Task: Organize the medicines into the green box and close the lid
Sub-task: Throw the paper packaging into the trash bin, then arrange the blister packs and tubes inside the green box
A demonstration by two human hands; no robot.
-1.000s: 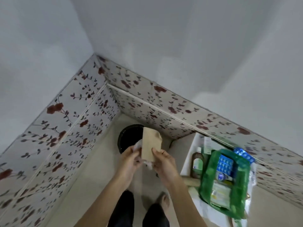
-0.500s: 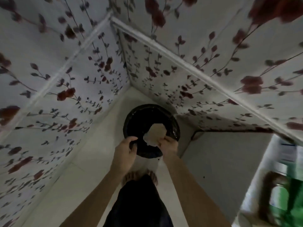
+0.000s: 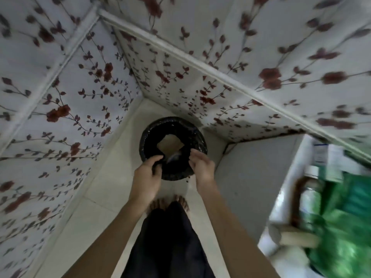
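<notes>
I stand over a round black bin (image 3: 145, 141) on the floor in the corner. A piece of brown paper (image 3: 170, 144) lies inside it, free of both hands. My left hand (image 3: 148, 173) hovers over the bin's near rim with thumb and fingers loosely curled and nothing in them. My right hand (image 3: 202, 167) is beside it, fingers spread and empty. A small clear scrap (image 3: 173, 157) shows between the hands, over the bin. The green box (image 3: 351, 227) is blurred at the right edge, its lid up, with a brown bottle (image 3: 307, 197) beside it.
The green box and bottle rest on a white table (image 3: 289, 177), with pale medicine cartons (image 3: 325, 153) at its back. Floral-tiled walls (image 3: 80, 97) close in on the left and behind the bin. My bare feet (image 3: 170, 203) stand just short of the bin.
The view swung down and left from the table to the bin. The brown paper left my hands and dropped into the bin; both hands are now empty over its rim.
</notes>
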